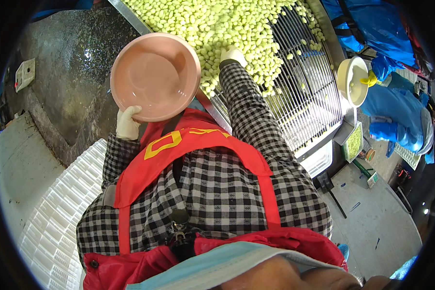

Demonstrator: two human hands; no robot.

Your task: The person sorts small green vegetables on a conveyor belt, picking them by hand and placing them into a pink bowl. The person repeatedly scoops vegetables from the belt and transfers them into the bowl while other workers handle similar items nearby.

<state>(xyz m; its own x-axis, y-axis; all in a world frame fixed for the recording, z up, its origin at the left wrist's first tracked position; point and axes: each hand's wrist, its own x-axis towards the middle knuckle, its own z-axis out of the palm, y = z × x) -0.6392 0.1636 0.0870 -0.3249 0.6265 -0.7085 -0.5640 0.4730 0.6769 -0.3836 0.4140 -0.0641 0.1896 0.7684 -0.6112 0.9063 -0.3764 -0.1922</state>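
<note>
My left hand [128, 123], in a pale glove, grips the near rim of a pink plastic basin [148, 78], with the thumb over the edge. The basin is tilted towards me and nothing lies in it. My right hand [233, 56], also gloved, reaches into a heap of pale green oval pieces [188, 20], cocoons or fruit; I cannot tell which. Its fingers are hidden, so a hold on any piece does not show. Under the heap runs a grate of parallel metal bars [308, 87], bare towards the right apart from a few scattered pieces.
Across the grate, a yellow-gloved hand [369, 78] of a person in blue touches a cream basin [353, 81]. A white crate [317, 161] and a tray of green pieces [354, 142] sit by the grate's end. Stacked white plastic crates [63, 214] stand at my left. The dark floor [76, 69] looks wet.
</note>
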